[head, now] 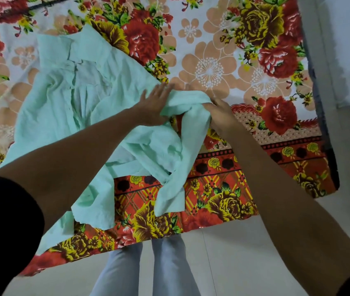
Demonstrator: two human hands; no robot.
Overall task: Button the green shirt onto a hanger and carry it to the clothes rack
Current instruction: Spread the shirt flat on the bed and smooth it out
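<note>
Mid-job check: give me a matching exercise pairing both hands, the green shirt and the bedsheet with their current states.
Things:
1. left hand
2. right hand
3. green shirt
4. floral bedsheet

States:
A. grips a bunched fold of fabric
B. lies crumpled, collar away from the person
C. fingers straight, pressing flat on cloth
D. spread underneath everything

Pairs: 1-C, 2-A, 3-B, 4-D

Floral-sheeted bed (223, 67) under a crumpled green shirt (67, 99)

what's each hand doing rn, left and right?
Left hand: open, fingers straight, resting flat on the green shirt.
Right hand: closed on a bunched fold of the shirt.
</note>
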